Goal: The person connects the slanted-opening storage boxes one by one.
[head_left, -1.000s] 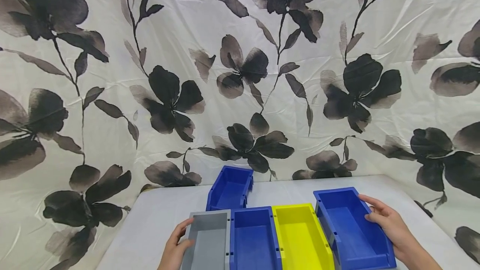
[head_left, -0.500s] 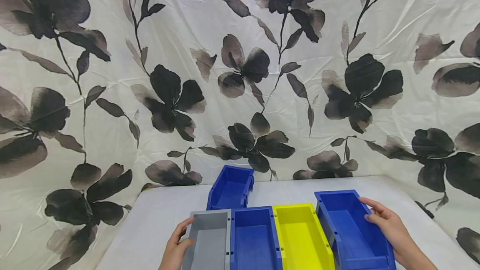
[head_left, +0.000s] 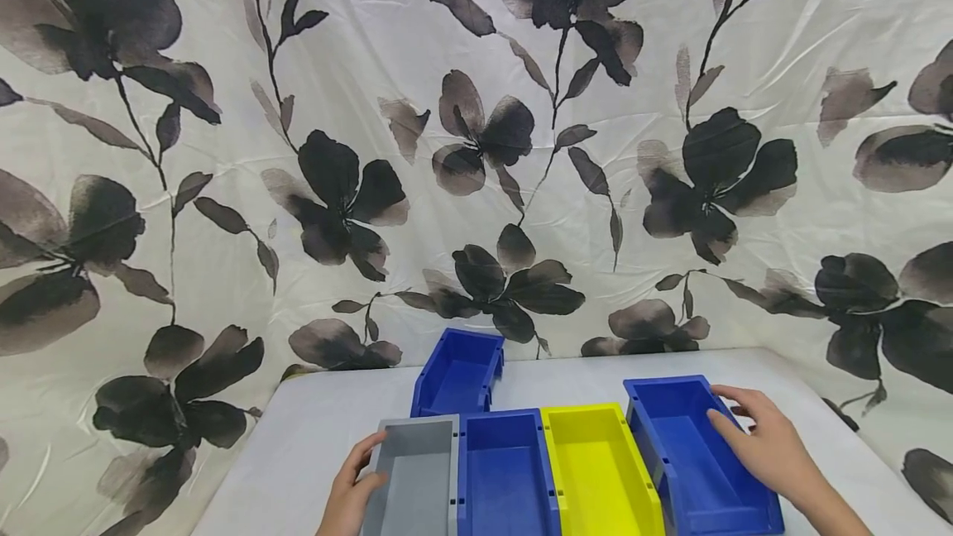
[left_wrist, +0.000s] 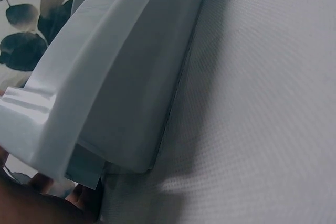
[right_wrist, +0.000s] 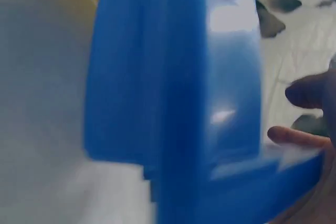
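A grey bin (head_left: 417, 470), a blue bin (head_left: 502, 470) and a yellow bin (head_left: 599, 470) stand side by side in a row. To the right of the yellow one, a second blue bin (head_left: 692, 445) sits slightly turned. My left hand (head_left: 350, 486) grips the grey bin's left edge, thumb at the rim; in the left wrist view, fingers show near that bin's end (left_wrist: 47, 129). My right hand (head_left: 770, 445) is at the right edge of the second blue bin, thumb stretched out over it. In the right wrist view the thumb (right_wrist: 307, 90) and a finger appear straight, apart from the bin's wall.
Another blue bin (head_left: 457, 370) lies tilted behind the row, at the back of the white-covered table (head_left: 298, 437). A white cloth with dark flowers (head_left: 476, 147) hangs behind the table and at its sides.
My right thumb has lifted from the blue bin's right rim and moved inward over it, and the hand has shifted slightly left. The left hand and the bins stay nearly still.
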Demonstrator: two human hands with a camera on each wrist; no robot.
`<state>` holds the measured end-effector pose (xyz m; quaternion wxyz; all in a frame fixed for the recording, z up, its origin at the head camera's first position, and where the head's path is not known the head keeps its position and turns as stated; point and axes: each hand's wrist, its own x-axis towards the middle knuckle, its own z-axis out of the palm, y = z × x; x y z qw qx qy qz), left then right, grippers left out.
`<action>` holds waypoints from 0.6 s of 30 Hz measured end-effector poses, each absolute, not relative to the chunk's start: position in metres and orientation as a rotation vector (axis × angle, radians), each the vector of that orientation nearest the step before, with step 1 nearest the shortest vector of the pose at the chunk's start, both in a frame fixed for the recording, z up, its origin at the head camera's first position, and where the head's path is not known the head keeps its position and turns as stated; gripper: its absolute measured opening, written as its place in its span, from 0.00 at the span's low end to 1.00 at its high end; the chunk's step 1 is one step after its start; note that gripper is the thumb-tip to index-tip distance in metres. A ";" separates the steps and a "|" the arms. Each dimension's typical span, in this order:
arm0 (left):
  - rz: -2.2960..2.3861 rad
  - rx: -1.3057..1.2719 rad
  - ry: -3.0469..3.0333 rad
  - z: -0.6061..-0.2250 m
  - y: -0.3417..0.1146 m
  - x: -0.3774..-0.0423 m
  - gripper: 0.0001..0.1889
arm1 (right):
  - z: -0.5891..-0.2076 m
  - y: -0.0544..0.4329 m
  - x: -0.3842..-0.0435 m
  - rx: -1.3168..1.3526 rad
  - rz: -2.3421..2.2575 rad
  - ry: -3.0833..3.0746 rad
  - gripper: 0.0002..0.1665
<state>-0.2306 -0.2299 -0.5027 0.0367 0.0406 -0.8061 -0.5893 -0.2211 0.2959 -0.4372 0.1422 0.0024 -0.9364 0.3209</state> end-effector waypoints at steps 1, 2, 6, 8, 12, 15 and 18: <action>-1.815 0.127 -2.472 -0.503 -0.230 -0.230 0.29 | -0.436 0.292 -0.220 0.056 0.857 -2.706 0.32; -1.820 0.131 -2.470 -0.503 -0.231 -0.230 0.29 | -0.434 0.287 -0.220 0.099 0.795 -2.703 0.32; -1.820 0.153 -2.474 -0.502 -0.233 -0.230 0.30 | -0.429 0.269 -0.221 0.209 0.623 -2.691 0.35; -1.819 0.153 -2.471 -0.501 -0.233 -0.230 0.30 | -0.428 0.261 -0.222 0.246 0.557 -2.703 0.37; -1.824 0.144 -2.470 -0.503 -0.233 -0.231 0.30 | -0.426 0.249 -0.221 0.271 0.465 -2.754 0.44; -1.832 0.163 -2.470 -0.505 -0.232 -0.231 0.30 | -0.426 0.244 -0.221 0.269 0.453 -2.791 0.45; -1.830 0.154 -2.472 -0.504 -0.233 -0.231 0.30 | -0.427 0.241 -0.223 0.264 0.444 -2.812 0.45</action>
